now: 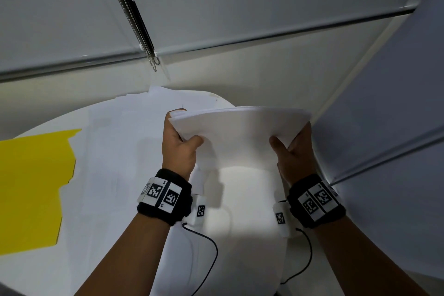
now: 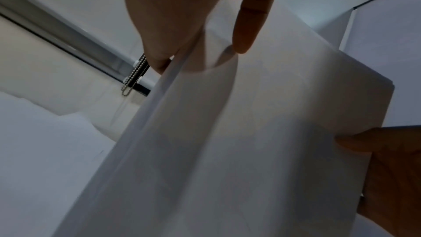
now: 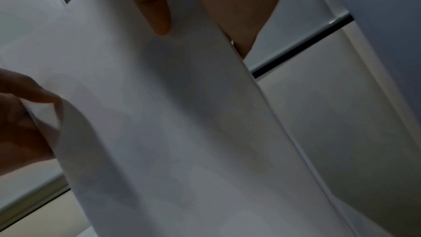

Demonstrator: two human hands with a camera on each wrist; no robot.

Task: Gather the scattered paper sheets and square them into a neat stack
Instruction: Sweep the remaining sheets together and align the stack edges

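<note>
A bundle of white paper sheets (image 1: 240, 134) stands on its lower edge above the round white table (image 1: 249, 235), bowed toward me. My left hand (image 1: 180, 142) grips its left side, thumb on the near face and fingers behind. My right hand (image 1: 293, 149) grips the right side the same way. In the left wrist view the white sheets (image 2: 250, 132) fill the frame under my left hand (image 2: 205, 24). The right wrist view shows the sheets (image 3: 182, 114) with my right hand (image 3: 193, 6) pinching their edge. More white sheets (image 1: 115, 151) lie spread flat on the table at left.
A yellow sheet (image 1: 33, 187) lies at the table's left. A window blind with a bead chain (image 1: 139, 26) hangs behind the table. A wall corner (image 1: 360, 79) stands close on the right. Thin black cables (image 1: 211, 247) trail from my wristbands over the table.
</note>
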